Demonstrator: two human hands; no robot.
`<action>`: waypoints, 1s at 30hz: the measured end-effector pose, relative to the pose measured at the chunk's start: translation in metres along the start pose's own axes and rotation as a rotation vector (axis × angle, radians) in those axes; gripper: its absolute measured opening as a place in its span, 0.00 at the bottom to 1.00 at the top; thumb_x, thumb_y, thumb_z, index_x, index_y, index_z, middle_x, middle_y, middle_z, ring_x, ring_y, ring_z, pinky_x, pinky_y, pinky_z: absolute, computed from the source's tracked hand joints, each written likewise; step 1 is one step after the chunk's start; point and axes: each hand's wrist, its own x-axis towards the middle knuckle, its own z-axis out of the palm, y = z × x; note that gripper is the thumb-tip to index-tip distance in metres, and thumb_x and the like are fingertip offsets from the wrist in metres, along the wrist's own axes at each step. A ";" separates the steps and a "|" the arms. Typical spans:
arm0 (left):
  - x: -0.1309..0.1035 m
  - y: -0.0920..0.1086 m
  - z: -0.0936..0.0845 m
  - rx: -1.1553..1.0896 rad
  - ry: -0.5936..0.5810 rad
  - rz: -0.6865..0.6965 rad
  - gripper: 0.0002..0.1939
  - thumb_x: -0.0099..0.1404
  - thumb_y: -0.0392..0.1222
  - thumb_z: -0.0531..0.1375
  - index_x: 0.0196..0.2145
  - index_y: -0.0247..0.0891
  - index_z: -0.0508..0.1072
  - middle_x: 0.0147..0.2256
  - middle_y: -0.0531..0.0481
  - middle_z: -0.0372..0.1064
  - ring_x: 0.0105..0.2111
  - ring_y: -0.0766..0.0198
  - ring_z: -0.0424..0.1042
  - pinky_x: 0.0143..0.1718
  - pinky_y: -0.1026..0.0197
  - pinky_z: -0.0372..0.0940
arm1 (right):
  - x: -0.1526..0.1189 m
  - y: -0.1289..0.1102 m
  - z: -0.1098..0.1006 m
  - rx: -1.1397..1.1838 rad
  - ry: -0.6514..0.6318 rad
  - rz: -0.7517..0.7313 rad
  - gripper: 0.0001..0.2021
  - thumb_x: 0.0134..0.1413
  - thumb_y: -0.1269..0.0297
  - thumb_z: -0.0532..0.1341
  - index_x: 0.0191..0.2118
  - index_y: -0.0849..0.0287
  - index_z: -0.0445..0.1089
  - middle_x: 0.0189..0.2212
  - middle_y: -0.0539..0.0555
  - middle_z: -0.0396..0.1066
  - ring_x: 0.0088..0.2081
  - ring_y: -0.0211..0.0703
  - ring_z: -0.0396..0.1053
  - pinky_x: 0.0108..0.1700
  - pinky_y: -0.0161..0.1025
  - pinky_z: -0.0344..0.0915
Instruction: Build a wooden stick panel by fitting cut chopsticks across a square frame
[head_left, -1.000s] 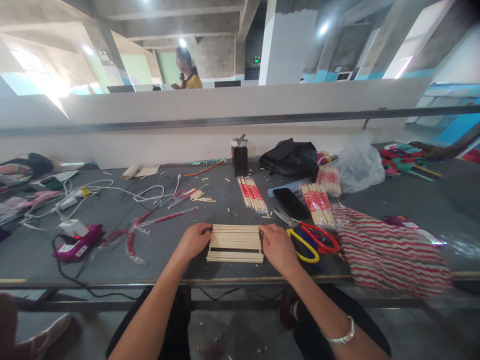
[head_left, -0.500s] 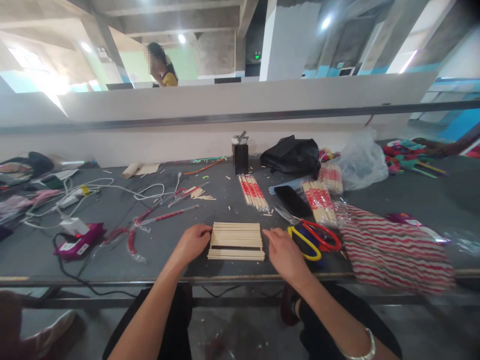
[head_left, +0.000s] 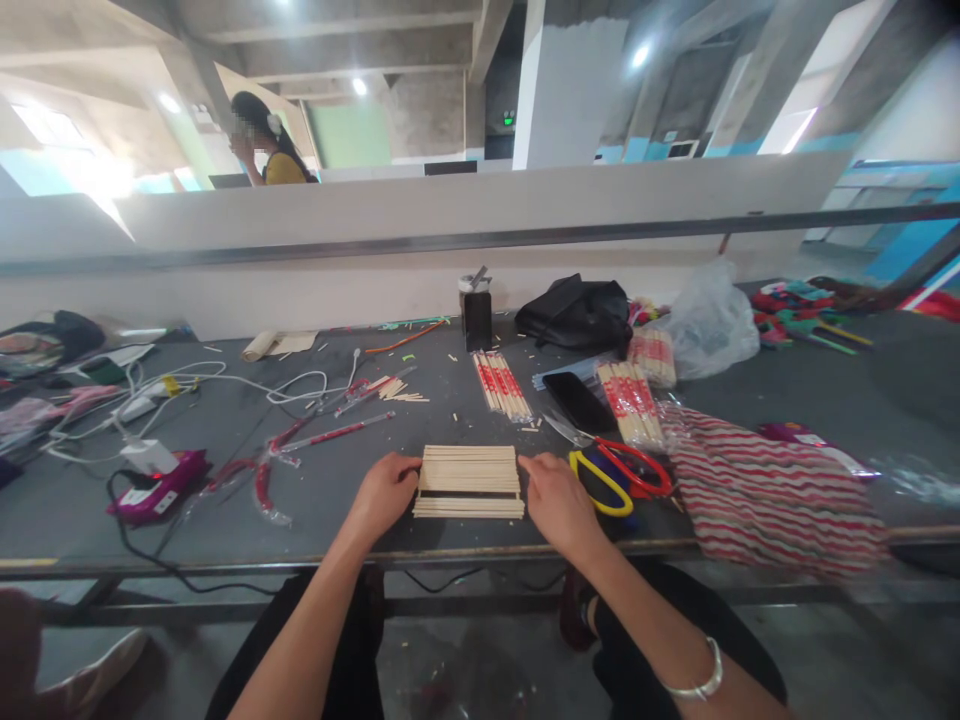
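A flat panel of pale wooden sticks [head_left: 469, 470] lies on the dark table in front of me. Its sticks run side to side, and a dark gap parts the wide upper group from a narrow lower group. My left hand [head_left: 386, 497] rests at the panel's left side, a fingertip at the upper left edge. On the opposite side, my right hand [head_left: 559, 500] has its index finger stretched towards the upper right edge, the other fingers loosely curled. Neither hand is wrapped round anything. Whether both fingertips press on the stick ends, I cannot tell.
Scissors [head_left: 619, 475] with red and yellow handles lie right of my right hand, near a black phone [head_left: 577, 400]. Packaged sticks [head_left: 501, 385], a black bag [head_left: 574, 312] and striped cloth [head_left: 772, 490] are around. Cables [head_left: 247, 375] and a purple box [head_left: 161, 485] lie left.
My right index finger is slightly nearer the panel's right edge. The panel looks unchanged. The view has shifted a little; the person in the background now appears farther left, with a hand raised.
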 end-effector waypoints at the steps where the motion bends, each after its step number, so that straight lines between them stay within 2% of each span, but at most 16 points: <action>1: 0.000 0.000 0.000 0.000 -0.001 0.005 0.21 0.59 0.36 0.48 0.41 0.39 0.78 0.38 0.47 0.73 0.41 0.60 0.71 0.44 0.62 0.62 | 0.000 0.000 0.000 0.000 0.002 0.003 0.20 0.55 0.78 0.50 0.51 0.64 0.70 0.40 0.59 0.71 0.45 0.45 0.66 0.50 0.36 0.57; 15: 0.001 -0.003 0.003 -0.014 0.015 0.051 0.19 0.58 0.35 0.49 0.39 0.40 0.79 0.36 0.48 0.73 0.38 0.60 0.71 0.42 0.61 0.62 | 0.003 0.001 0.001 0.013 -0.009 -0.015 0.21 0.54 0.78 0.51 0.52 0.61 0.70 0.39 0.58 0.71 0.43 0.46 0.66 0.49 0.37 0.57; 22: 0.003 -0.002 0.001 -0.027 0.025 0.044 0.20 0.58 0.34 0.50 0.40 0.40 0.79 0.36 0.48 0.74 0.39 0.60 0.71 0.43 0.62 0.63 | 0.003 0.003 0.002 0.091 0.012 0.015 0.21 0.55 0.78 0.50 0.51 0.65 0.70 0.41 0.60 0.71 0.46 0.47 0.66 0.51 0.37 0.58; 26: 0.000 -0.002 0.000 -0.024 0.039 0.010 0.20 0.57 0.33 0.50 0.41 0.37 0.78 0.39 0.47 0.74 0.41 0.60 0.71 0.45 0.61 0.63 | -0.002 0.006 0.000 0.125 0.025 0.033 0.20 0.56 0.78 0.49 0.51 0.66 0.70 0.42 0.59 0.71 0.46 0.44 0.68 0.50 0.35 0.60; 30: -0.011 -0.003 0.001 -0.034 0.094 -0.005 0.19 0.58 0.33 0.50 0.40 0.37 0.78 0.35 0.47 0.73 0.37 0.62 0.71 0.42 0.61 0.64 | -0.016 0.008 0.001 0.195 0.018 0.043 0.21 0.55 0.79 0.49 0.51 0.68 0.70 0.41 0.60 0.71 0.46 0.44 0.68 0.50 0.36 0.61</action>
